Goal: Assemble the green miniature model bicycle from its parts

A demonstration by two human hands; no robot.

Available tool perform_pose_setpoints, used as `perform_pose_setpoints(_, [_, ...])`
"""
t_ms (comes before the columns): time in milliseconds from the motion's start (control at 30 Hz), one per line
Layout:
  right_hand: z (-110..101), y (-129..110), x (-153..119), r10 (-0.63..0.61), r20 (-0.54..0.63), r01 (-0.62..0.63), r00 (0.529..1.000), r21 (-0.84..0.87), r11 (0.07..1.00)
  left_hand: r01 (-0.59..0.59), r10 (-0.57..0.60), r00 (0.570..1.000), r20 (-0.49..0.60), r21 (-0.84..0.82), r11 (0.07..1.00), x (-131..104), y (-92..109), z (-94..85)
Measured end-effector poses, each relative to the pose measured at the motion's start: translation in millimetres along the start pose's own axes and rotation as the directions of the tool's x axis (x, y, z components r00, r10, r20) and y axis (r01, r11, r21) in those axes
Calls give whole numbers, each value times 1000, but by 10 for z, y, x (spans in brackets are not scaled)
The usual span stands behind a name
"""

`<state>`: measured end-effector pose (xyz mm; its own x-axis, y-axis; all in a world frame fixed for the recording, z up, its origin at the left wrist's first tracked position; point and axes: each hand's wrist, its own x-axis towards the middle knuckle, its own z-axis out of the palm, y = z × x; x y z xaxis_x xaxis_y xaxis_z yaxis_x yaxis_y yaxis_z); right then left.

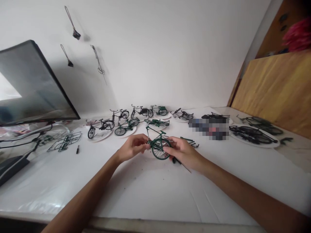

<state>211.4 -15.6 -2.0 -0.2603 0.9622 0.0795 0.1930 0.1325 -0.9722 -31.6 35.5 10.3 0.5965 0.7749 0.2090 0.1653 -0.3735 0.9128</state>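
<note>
A green model bicycle point(158, 145) is between my hands above the white tabletop; only one wheel shows on it. My left hand point(134, 147) pinches it near the lower frame with thumb and fingers. My right hand point(182, 151) is closed on the spoked wheel's right side, the thumb against the spokes. A small screwdriver point(182, 164) sticks out beneath my right hand; whether it is held or lies on the table I cannot tell. Green model parts point(190, 141) lie just beyond that hand, partly covered by it.
Several model bicycles stand or lie on white plates along the back, including a black one point(100, 127). Green part frames point(66, 140) and a small black piece point(77, 149) lie left, near a monitor point(31, 84) and cables. A plate point(267, 142) with black parts sits right.
</note>
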Motion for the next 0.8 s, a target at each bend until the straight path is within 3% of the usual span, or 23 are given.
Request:
perform_pose_setpoints(167, [-29,9,12,-13,-15,13,1000,-10,1000,34,-33,998,53,-23,999,-18,-8,-34])
perform_pose_setpoints(300, [-49,-36,-27,0,43,2,999,-35,999,54,-47,993,105,-65,996,-79,-51,-162])
perform_pose_setpoints(433, [-47,-134,-111,60,232,-58,971,-15,998,46,-42,999,33,-138,989,-198,-121,-307])
perform_pose_setpoints(633, [27,-151,-195,210,430,-233,878,0,973,18,-29,997,-73,-152,988,-406,-163,-444])
perform_pose_setpoints(700, [52,-118,-209,226,431,-232,874,-39,972,-8,-6,994,-112,-126,992,-473,-119,-487])
perform_pose_setpoints(800, [62,-107,-232,200,349,-143,915,-183,973,-66,57,983,-177,-41,997,-628,122,-579])
